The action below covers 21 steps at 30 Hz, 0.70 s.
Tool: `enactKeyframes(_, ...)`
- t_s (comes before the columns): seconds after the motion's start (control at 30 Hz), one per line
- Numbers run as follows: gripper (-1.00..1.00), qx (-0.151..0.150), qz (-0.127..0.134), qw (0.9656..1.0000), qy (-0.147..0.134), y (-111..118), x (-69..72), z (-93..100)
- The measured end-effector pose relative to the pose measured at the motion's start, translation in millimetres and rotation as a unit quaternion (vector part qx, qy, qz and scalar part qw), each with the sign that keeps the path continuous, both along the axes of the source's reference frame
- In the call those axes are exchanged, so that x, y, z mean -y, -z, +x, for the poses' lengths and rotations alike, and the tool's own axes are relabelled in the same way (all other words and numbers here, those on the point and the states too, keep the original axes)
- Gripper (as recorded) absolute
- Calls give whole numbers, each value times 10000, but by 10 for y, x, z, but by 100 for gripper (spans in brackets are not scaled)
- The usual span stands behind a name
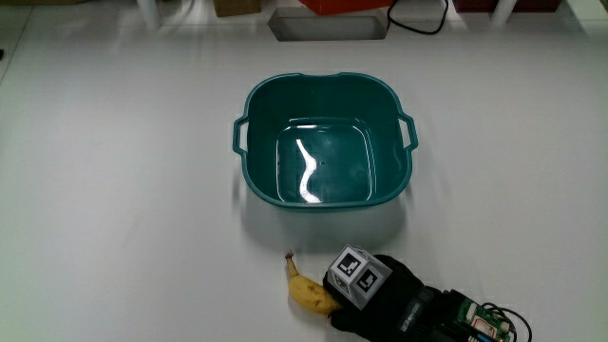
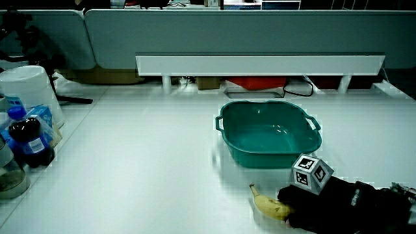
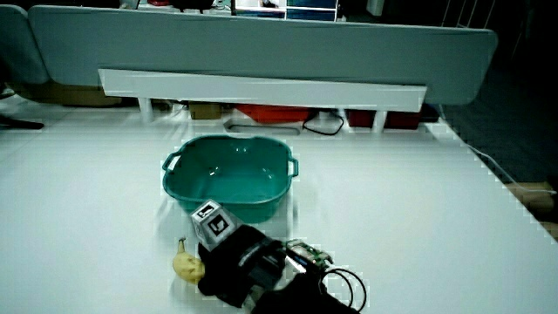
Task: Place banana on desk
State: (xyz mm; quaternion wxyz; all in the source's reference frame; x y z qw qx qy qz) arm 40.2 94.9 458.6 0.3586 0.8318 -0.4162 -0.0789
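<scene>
A yellow banana [image 1: 307, 288] lies on the white desk [image 1: 123, 209], nearer to the person than the teal basin [image 1: 328, 142]. Its stem end points toward the basin. The gloved hand [image 1: 370, 299] rests beside it, with the patterned cube [image 1: 358, 274] on its back and its fingers curled around the banana's other end, which they hide. In both side views the banana [image 2: 268, 204] [image 3: 184, 265] pokes out from under the hand [image 2: 325, 203] [image 3: 234, 262]. The basin [image 2: 270, 133] [image 3: 228, 177] holds nothing.
In a side view a dark drink bottle [image 2: 28, 140] and a white container [image 2: 29, 91] stand at the table's edge. A low partition [image 2: 260, 65] runs along the table, with a grey tray [image 1: 328, 24] and a black cable [image 1: 418, 21] near it.
</scene>
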Motion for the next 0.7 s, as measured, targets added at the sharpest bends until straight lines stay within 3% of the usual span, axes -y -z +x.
enactKeyframes(0.3, 0, -117, 104, 9998, -101, -20, -28, -8)
enactKeyframes(0.37, 0, -112, 248, 9996, -85, -2, -50, -19)
enactKeyframes(0.7, -32, -174, 352, 9990, -203, -27, -70, -3)
